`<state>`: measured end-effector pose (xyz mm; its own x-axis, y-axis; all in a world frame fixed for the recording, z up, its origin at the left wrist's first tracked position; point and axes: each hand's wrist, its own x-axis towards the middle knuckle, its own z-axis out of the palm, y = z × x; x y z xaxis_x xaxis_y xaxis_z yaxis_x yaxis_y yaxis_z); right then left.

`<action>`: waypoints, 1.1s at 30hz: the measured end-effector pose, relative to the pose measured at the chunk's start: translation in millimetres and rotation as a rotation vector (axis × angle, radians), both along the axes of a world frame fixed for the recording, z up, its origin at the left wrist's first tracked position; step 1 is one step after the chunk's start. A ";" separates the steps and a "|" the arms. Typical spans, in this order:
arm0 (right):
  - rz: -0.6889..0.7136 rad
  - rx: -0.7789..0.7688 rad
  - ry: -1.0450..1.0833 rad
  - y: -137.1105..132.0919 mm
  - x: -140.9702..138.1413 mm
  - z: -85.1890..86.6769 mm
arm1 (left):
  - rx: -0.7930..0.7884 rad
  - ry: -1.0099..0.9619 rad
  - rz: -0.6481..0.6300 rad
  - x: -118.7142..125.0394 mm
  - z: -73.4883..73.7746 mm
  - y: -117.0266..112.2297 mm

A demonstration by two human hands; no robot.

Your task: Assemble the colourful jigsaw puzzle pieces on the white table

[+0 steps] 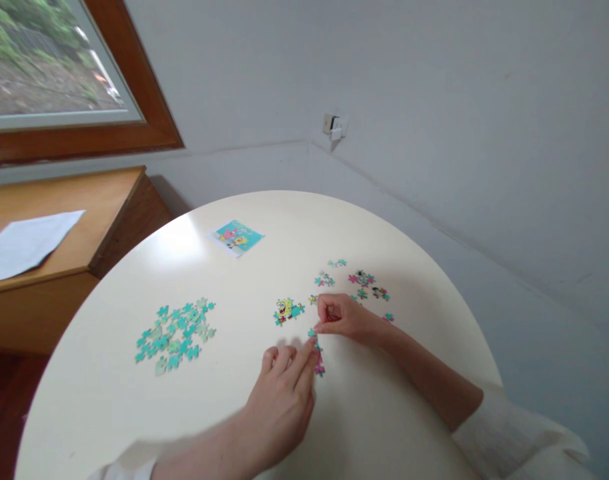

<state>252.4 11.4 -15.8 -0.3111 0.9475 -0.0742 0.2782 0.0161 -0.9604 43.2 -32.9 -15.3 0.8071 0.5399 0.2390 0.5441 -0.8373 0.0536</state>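
Note:
A short strip of joined teal and pink puzzle pieces [319,367] lies flat on the table. My left hand [285,393] presses its fingertips on the left side of this strip, with fingers bent and close together, partly covering it. At the strip's top end, my right hand [345,316] pinches a small teal puzzle piece [311,332] between thumb and finger. Just left of the hands is a joined section with a yellow cartoon face [285,309]. A small yellow piece [313,300] shows beside my right knuckles.
Many loose teal and pale green pieces [177,333] are spread at the left of the round white table [244,427]. A picture card [237,238] lies toward the back. Several small clusters [361,278] sit beyond my right hand. Paper [29,243] rests on a wooden cabinet [109,193].

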 end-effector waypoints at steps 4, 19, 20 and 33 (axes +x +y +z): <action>0.013 0.000 -0.003 0.1 0.6 0.3 | -0.027 0.028 0.024 0.4 1.2 1.0; 0.021 -0.009 0.013 0.1 3.3 -1.7 | -0.027 -0.036 0.031 2.7 7.8 1.3; 0.019 -0.011 0.015 0.1 3.4 -1.7 | -0.031 -0.045 0.032 2.9 8.7 1.3; 0.022 -0.039 0.066 -0.3 0.5 0.8 | -0.040 -0.240 -0.063 -0.5 7.1 3.0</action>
<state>252.8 11.1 -15.0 -0.3375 0.9370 -0.0898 0.2144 -0.0163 -0.9766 42.7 -29.8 -8.2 0.7624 0.5033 0.4068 0.4586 -0.8637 0.2090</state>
